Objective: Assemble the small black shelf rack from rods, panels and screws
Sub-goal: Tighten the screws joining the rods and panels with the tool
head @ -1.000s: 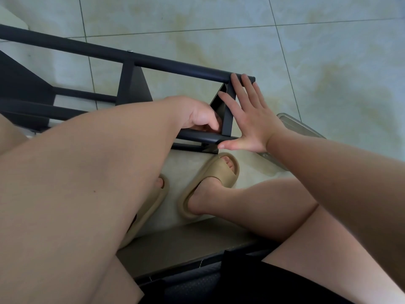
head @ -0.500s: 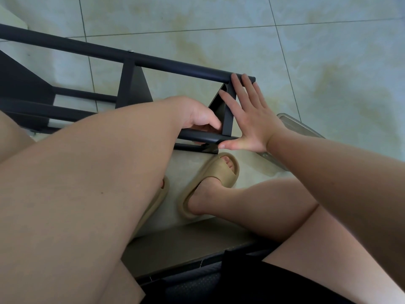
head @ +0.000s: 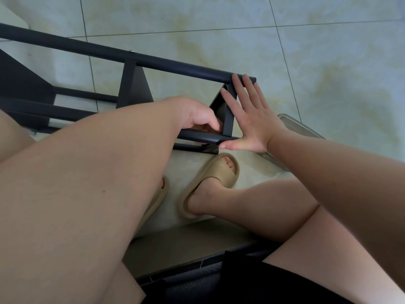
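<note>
Now right hand (head: 254, 126) presses rack (head: 131, 88) flat-open; left hand (head: 195, 115) curls round lower rod (head: 203, 137)

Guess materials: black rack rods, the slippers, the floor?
Rack rods: likely painted metal tube, matte black with a soft sheen along the top. Slippers: probably moulded foam or rubber, beige, thick, seamless, matte. Floor: glazed ceramic tile, glossy, with grout lines.

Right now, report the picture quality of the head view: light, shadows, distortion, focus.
Head view: soft, dim, even light, no hard glare on the floor tiles; the wide lens slightly bows the rack along its top rod; the left forearm, near the lens, looms large and soft; the rack's black panels lose detail; the left hand shadows its own underside; the right hand is sharp.
</note>
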Tool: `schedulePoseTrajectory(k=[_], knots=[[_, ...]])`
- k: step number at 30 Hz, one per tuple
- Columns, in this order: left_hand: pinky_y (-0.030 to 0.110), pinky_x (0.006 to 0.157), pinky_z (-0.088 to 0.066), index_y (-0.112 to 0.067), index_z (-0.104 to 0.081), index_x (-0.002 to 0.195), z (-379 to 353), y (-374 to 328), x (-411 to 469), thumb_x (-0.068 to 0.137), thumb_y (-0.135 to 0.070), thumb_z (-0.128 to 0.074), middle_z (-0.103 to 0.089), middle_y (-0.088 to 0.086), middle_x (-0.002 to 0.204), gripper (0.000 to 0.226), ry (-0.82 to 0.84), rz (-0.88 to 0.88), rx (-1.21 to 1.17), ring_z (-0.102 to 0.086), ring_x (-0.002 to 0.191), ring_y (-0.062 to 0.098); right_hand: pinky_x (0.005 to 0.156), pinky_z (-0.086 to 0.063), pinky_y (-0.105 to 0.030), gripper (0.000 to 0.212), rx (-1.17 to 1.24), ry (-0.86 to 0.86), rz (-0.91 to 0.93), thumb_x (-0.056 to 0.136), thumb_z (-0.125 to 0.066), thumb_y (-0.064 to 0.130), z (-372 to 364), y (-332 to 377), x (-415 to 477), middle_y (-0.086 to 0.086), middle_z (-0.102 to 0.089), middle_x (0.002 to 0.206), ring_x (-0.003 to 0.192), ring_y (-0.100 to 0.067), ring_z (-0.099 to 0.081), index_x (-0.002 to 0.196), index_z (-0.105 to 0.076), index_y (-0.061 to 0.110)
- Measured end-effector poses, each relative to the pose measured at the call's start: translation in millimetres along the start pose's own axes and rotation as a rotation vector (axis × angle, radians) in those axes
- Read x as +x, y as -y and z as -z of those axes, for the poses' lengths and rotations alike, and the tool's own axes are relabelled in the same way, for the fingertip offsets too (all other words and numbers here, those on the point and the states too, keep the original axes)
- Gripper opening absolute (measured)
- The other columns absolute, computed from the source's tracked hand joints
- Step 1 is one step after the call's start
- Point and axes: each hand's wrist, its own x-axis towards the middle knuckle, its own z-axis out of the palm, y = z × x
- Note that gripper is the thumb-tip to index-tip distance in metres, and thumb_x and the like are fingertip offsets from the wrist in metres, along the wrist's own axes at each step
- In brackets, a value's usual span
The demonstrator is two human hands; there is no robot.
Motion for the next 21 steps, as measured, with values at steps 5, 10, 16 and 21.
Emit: schedulePoseTrajectory(k=[5, 10, 16, 21], knots=[[0.04, 0.097, -0.047, -0.011, -0.068, 0.099, 1.3, 1.8, 2.9, 0.095, -0.008, -0.052, -0.066, 0.012, 0.104, 0.017, 0.005, -0.026, -0.061, -0.061, 0.097, 0.026, 0.125, 0.003, -0.055, 0.13, -0.007, 0.006, 0.001, 0.07, -0.031, 0.098, 0.8, 0.5, 0.3, -0.021, 0.011, 0.167, 0.154, -0.041, 0.012, 0.162, 0.002, 0.012], [0.029, 0.062, -0.053, -0.009, -0.068, 0.083, 0.3, -0.6, 5.5, 0.091, -0.017, -0.059, -0.066, 0.007, 0.073, 0.015, -0.05, 0.068, -0.001, -0.062, 0.06, 0.019, 0.125, 0.003, -0.056, 0.133, -0.011, 0.008, -0.003, 0.071, -0.032, 0.097, 2.2, 1.3, -0.6, -0.022, 0.01, 0.167, 0.154, -0.042, 0.011, 0.161, 0.002, 0.006], [0.03, 0.066, -0.051, -0.006, -0.066, 0.099, -0.3, -1.5, 4.1, 0.094, -0.016, -0.056, -0.066, 0.013, 0.086, 0.015, -0.03, 0.058, 0.009, -0.061, 0.069, 0.023, 0.125, 0.004, -0.055, 0.133, -0.004, 0.021, -0.009, 0.07, -0.034, 0.096, 3.1, 1.7, -0.2, -0.021, 0.011, 0.167, 0.154, -0.041, 0.012, 0.161, 0.003, 0.006], [0.033, 0.074, -0.051, -0.007, -0.067, 0.106, 1.1, -0.5, 3.5, 0.095, -0.014, -0.055, -0.065, 0.014, 0.1, 0.018, -0.011, 0.042, -0.004, -0.06, 0.082, 0.025, 0.125, 0.003, -0.055, 0.133, 0.002, 0.023, -0.009, 0.07, -0.035, 0.096, 3.0, 1.6, -0.1, -0.021, 0.011, 0.167, 0.154, -0.041, 0.012, 0.162, 0.002, 0.007]])
